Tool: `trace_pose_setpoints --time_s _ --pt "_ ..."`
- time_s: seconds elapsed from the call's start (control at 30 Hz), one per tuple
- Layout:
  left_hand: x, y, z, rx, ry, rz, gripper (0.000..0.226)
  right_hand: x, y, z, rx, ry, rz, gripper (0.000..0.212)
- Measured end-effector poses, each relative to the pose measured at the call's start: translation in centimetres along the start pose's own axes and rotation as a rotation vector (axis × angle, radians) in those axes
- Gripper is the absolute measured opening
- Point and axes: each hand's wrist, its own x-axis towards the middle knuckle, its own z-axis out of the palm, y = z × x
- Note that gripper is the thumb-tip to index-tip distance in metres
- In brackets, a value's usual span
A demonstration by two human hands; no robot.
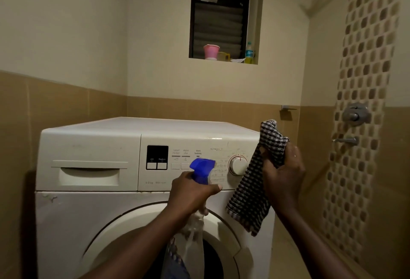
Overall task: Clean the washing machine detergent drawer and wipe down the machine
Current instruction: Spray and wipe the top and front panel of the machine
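**At the washing machine front: spray bottle and cloth held up**

Before the control panel, the left hand (190, 192) is wrapped round the neck of a spray bottle (200, 167), with the thumb lying across to the right. The bottle stands roughly upright. Its blue plastic trigger head sits above the fist and faces the panel, and its pale, see-through body hangs below the hand in front of the round door (133, 234). The head is blurred, so the nozzle's exact aim cannot be told.

The right hand (284, 174) clutches a bunched cloth (250, 194), a black-and-white check with a waffle weave. One end pokes up above the fingers. The longer part hangs down along the machine's right edge, just beside the white dial (237, 165).

The washing machine (88, 145) is white and boxy, with scuffs on its front. Its detergent drawer (88, 175) is closed and flush at the upper left. It is a wide rectangle lying level, with a recessed grip. It sits to the left of both hands, well apart from them, past the dark display (157, 157).
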Motion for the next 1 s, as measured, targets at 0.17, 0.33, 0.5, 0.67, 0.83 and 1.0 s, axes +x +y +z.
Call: trace_pose_setpoints --time_s 0.17,0.33,0.5,0.67,0.83,1.0 --pt "-0.6 -1.6 -0.3 0.037 -0.011 -0.072 0.034 -0.6 -0.3 2.2 0.037 -0.214 -0.025 0.037" --pt "-1.0 -2.0 -1.1 -0.061 0.048 -0.103 0.036 -0.2 -2.3 5.7 -0.113 -0.389 -0.215 0.043" --pt "-0.7 -2.0 -1.5 -0.097 0.113 -0.087 0.041 -1.6 -3.6 7.3 -0.172 -0.403 -0.275 0.022" --pt "-0.5 -2.3 -2.0 -0.098 0.139 -0.096 0.037 -8.7 1.1 3.8 -0.161 -0.558 -0.205 0.026" --pt "-0.6 -2.7 -2.6 -0.082 0.126 -0.113 0.037 -7.4 4.3 0.9 -0.174 -0.338 0.15 0.025" --pt "-0.2 -2.2 -1.9 -0.053 0.135 -0.084 0.038 -10.1 1.3 2.8 -0.126 -0.492 0.055 0.024"
